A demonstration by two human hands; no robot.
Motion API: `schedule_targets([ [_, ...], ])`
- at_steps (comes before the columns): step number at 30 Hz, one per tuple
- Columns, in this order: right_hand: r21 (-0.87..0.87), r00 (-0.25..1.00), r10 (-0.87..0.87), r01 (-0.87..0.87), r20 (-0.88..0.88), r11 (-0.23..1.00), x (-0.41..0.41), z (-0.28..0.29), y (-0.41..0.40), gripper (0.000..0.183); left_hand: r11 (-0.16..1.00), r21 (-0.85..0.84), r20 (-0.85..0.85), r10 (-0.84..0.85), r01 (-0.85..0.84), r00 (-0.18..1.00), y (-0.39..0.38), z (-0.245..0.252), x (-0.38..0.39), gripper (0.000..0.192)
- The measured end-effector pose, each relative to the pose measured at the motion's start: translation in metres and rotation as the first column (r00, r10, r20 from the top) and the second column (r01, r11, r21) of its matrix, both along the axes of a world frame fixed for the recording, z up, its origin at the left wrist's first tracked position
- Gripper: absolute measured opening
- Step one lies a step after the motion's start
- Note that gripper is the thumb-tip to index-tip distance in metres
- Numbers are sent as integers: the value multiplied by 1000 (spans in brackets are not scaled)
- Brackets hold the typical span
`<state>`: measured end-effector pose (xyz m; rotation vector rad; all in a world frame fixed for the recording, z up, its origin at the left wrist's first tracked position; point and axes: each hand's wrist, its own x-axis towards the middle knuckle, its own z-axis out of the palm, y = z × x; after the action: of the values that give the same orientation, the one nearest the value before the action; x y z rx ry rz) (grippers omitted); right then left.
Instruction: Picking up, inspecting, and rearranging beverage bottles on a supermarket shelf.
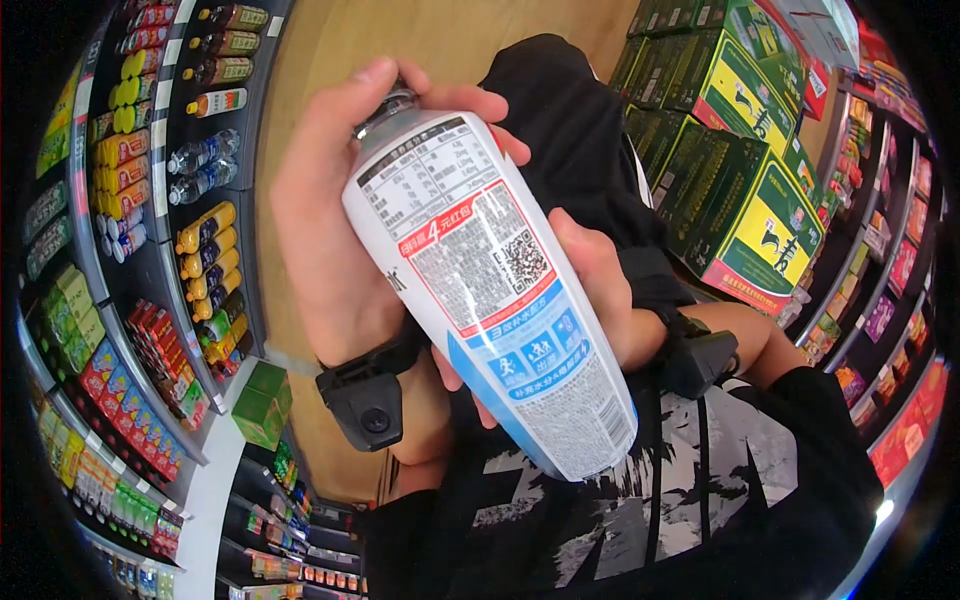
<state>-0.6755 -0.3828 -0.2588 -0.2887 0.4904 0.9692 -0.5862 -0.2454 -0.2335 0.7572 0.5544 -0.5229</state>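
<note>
A large drink bottle [480, 292] with a white and blue label is held tilted close before my chest. Its back label, with a nutrition table, a printed code and a barcode, faces up at me. My left hand [322, 217] wraps the neck end, its fingers curling over the shoulder beside the dark cap [397, 97]. Around the lower body closes my right hand [600, 285], thumb on the near side and fingertips showing past the other edge. Each wrist wears a strapped black camera, one of them the left wrist camera [364, 405].
Shelves on the left hold bottled drinks, among them orange juice bottles [206, 259] and water bottles [206, 165]. Stacked green cartons [739, 210] stand at the right, before shelves of packaged snacks [877, 315]. A green box [262, 405] sits by the left shelf end on the wooden floor [450, 37].
</note>
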Motion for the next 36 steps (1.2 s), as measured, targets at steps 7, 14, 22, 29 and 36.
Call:
schedule_targets([
  [7,154,972,-102,137,-212,979,5,4,0,92,1000,-16,-20,16,-17,1000,3,-3,2,25],
  [14,180,953,-128,182,-275,967,10,12,0,92,1000,-15,27,2,-1,1000,3,-4,0,23],
  [22,230,889,-160,279,-429,932,7,8,0,93,999,26,16,32,-33,999,0,-2,-4,24],
  [29,258,920,-134,239,-367,936,8,12,0,92,997,60,52,49,-52,997,-1,2,-7,25],
  [36,272,899,-143,272,-414,923,7,11,-3,91,997,70,69,38,-43,997,-4,2,-8,25],
])
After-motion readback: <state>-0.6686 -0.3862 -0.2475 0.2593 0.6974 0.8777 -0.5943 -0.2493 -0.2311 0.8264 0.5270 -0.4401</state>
